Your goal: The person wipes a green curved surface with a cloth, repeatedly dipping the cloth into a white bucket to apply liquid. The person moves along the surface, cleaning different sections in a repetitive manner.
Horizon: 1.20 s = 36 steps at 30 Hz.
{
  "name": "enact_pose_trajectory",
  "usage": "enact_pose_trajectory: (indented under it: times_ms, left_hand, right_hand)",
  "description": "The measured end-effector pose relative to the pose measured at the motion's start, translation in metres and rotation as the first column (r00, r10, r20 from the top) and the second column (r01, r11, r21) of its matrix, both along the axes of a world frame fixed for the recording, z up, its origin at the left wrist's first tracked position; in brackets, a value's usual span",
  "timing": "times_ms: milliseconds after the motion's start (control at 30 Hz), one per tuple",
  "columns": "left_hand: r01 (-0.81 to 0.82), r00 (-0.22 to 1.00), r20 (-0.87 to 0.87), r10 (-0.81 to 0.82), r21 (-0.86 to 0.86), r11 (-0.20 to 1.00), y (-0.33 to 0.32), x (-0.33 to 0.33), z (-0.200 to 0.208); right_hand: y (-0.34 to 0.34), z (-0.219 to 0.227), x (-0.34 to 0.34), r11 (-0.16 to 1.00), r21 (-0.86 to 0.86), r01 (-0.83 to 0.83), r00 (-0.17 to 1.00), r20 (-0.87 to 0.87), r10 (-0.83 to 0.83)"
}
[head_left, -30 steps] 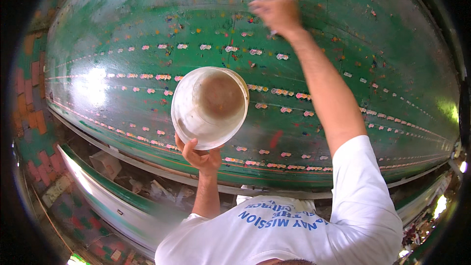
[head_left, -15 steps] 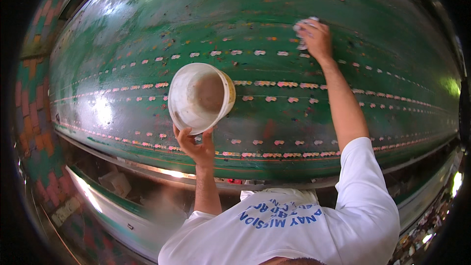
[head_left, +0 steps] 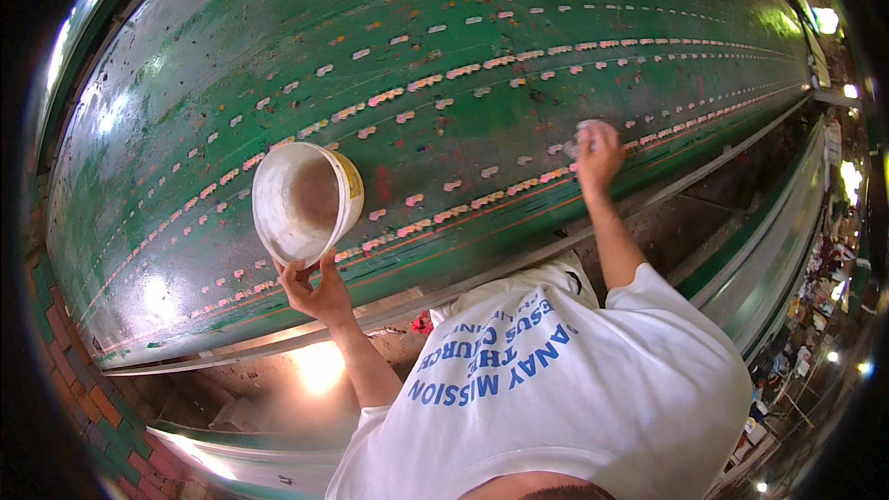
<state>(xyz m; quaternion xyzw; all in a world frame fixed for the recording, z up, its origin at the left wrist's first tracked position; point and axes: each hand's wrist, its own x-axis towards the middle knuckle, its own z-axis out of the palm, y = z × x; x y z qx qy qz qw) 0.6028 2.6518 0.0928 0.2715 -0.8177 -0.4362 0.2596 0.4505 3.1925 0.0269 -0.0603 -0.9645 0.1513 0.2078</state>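
A white plastic bucket [head_left: 278, 194] with cloudy brownish liquid inside tilts over a long green table [head_left: 213, 250]. Gripping its near rim from below is my left hand [head_left: 315, 287], with fingers closed on the edge. To the right, near the table's front side, my right hand [head_left: 600, 157] presses a crumpled whitish cloth [head_left: 583, 134] against the surface, partly hiding it. Rows of small pale pink and yellow marks [head_left: 444, 216] run along the green surface around both hands.
The table's front rail [head_left: 648, 199] lies close to my body. Below it a second long pale structure [head_left: 778, 241] runs alongside. Brick paving [head_left: 83, 389] shows at lower left, and cluttered items [head_left: 806, 333] lie on the right. Small specks are scattered over the green surface.
My right hand with the cloth has come from the far part of the table to nearer its front edge. The bucket sits further left in view, and the whole view has turned.
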Motion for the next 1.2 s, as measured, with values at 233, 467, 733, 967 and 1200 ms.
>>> enact_pose_trajectory:
  times_ms: [233, 467, 733, 967, 1200]
  left_hand:
    - [0.022, 0.994, -0.102, -0.034, -0.114, 0.993, 0.1, 0.009, 0.02]
    - [-0.054, 0.999, -0.008, 0.054, -0.191, 0.98, 0.228, -0.003, 0.034]
    - [0.001, 0.995, 0.099, 0.02, -0.211, 0.978, 0.366, -0.062, 0.054]
    - [0.032, 0.994, 0.109, -0.014, -0.167, 0.985, 0.428, -0.073, 0.074]
    - [0.32, 0.946, 0.211, -0.246, -0.492, 0.809, 0.461, -0.085, 0.09]
  right_hand:
    - [-0.119, 0.016, 0.03, 0.543, -0.21, -0.813, 0.542, 0.066, 0.838]
    - [-0.029, 0.007, 0.002, 0.53, -0.307, -0.791, 0.532, 0.084, 0.843]
    - [0.297, -0.008, -0.089, 0.934, -0.164, -0.318, 0.945, 0.026, 0.326]
    - [0.518, -0.008, -0.148, 0.92, 0.131, 0.37, 0.917, 0.11, -0.384]
    - [0.481, -0.045, -0.106, 0.997, 0.071, 0.038, 0.999, -0.022, -0.037]
